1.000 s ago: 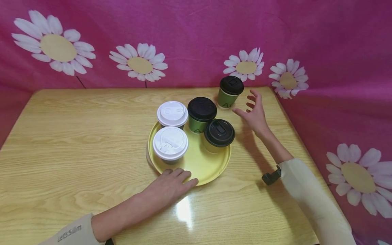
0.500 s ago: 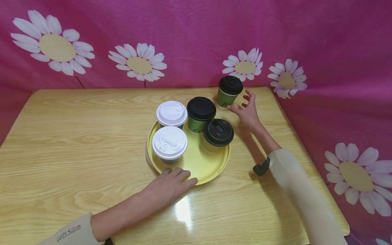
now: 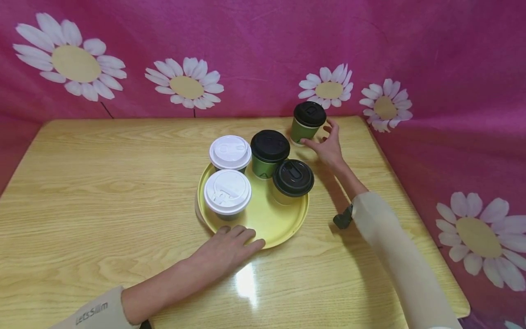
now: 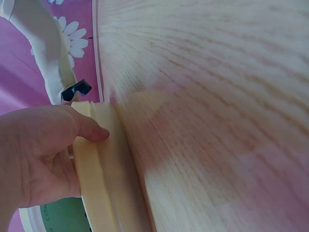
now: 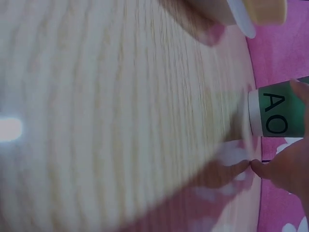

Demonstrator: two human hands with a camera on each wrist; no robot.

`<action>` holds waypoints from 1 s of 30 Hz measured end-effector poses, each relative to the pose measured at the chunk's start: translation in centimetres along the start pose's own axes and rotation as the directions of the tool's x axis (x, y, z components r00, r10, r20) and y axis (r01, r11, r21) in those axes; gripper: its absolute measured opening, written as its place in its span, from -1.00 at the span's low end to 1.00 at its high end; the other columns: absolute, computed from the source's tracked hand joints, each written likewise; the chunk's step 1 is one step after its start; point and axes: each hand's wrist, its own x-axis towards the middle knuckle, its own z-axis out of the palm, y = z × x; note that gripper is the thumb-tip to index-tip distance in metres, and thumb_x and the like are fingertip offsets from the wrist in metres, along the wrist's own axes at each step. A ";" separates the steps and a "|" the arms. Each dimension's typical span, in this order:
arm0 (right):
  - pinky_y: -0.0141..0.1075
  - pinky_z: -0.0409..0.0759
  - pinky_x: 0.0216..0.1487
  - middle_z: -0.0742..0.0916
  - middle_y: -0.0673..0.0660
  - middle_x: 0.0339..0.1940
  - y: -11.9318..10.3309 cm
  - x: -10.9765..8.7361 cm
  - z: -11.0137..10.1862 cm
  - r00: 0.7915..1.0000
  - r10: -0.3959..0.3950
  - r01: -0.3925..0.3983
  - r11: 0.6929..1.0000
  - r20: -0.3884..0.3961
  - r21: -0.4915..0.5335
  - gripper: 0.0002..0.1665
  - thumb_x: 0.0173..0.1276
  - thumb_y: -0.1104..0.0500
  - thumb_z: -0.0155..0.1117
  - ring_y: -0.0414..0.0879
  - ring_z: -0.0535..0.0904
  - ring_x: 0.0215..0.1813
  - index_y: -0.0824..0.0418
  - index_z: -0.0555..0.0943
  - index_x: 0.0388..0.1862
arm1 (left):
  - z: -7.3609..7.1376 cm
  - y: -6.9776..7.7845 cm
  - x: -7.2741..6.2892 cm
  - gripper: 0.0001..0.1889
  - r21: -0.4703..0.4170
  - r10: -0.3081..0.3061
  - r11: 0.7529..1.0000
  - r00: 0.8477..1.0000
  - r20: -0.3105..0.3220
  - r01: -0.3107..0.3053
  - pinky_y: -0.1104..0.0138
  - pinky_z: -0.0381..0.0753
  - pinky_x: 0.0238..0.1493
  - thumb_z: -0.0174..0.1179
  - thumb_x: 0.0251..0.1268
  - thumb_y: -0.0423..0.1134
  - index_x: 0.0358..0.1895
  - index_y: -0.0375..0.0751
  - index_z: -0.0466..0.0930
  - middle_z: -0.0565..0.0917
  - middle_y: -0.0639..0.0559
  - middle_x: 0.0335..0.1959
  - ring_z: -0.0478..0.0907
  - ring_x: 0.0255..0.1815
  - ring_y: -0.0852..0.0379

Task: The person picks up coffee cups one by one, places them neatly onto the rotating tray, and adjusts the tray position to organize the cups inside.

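Note:
My left hand (image 3: 230, 246) holds the near rim of a round yellow tray (image 3: 283, 233). In the left wrist view its thumb (image 4: 99, 133) lies along the tray's outer wall (image 4: 113, 183). At the back right a green paper cup (image 3: 303, 132) with a black lid stands upright on the table. My right hand (image 3: 330, 146) is at that cup's right side, fingers curved, with a gap showing beside the cup. Its thumb overlaps the cup's front. Dark letters show on the green cup (image 5: 277, 116) in the right wrist view.
Two white-lidded cups (image 3: 228, 192) stand on the tray's left. Behind them to the right is a black-lidded green cup (image 3: 263, 169), beside another black-lidded cup (image 3: 293, 178). A pink flowered cloth (image 3: 255, 45) hangs behind and right of the wooden table (image 3: 102, 196).
My right hand has moved left to the green cup at the back, and its thumb now overlaps the cup's front. My left hand, the tray and the cups keep their places.

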 end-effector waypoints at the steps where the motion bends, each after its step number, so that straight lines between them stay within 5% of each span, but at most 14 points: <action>1: 0.08 0.17 0.44 0.17 0.33 0.51 -0.6 -0.2 0.1 1.000 -0.016 0.016 1.000 0.000 0.000 0.16 0.14 0.25 0.52 0.21 0.09 0.47 0.29 -0.03 0.53 | 0.0 0.0 0.0 -0.63 0.001 -0.001 1.000 1.000 0.000 0.001 0.27 0.56 -0.34 0.23 0.21 -0.42 0.03 -0.03 0.42 0.46 0.04 -0.18 0.48 -0.17 0.05; 4: 0.13 0.15 0.43 0.23 0.39 0.46 -2.1 -0.4 0.5 0.998 -0.056 0.056 0.998 0.005 -0.002 0.13 0.09 0.35 0.51 0.22 0.13 0.45 0.39 0.00 0.49 | 0.0 0.0 0.0 -0.64 0.001 -0.003 1.000 1.000 -0.002 0.003 0.27 0.55 -0.35 0.23 0.21 -0.42 0.03 -0.03 0.42 0.46 0.04 -0.18 0.48 -0.18 0.05; 11: -0.05 0.23 0.35 0.34 0.27 0.37 1.5 2.0 1.2 0.995 -0.076 0.074 0.997 -0.070 -0.033 0.20 0.05 0.22 0.59 0.02 0.22 0.37 0.18 0.00 0.51 | 0.0 0.0 0.0 -0.65 -0.005 -0.005 1.000 1.000 -0.007 0.005 0.28 0.54 -0.37 0.24 0.21 -0.41 0.02 -0.03 0.42 0.46 0.04 -0.19 0.49 -0.18 0.05; 30: -0.04 0.20 0.46 0.26 0.29 0.39 1.7 3.0 1.4 0.997 -0.020 0.019 1.000 -0.071 -0.009 0.21 0.05 0.15 0.60 0.04 0.18 0.43 0.15 -0.02 0.49 | 0.0 0.0 0.0 -0.67 -0.015 -0.004 1.000 1.000 -0.021 0.004 0.26 0.55 -0.35 0.22 0.23 -0.40 0.01 -0.03 0.42 0.47 0.04 -0.18 0.49 -0.18 0.05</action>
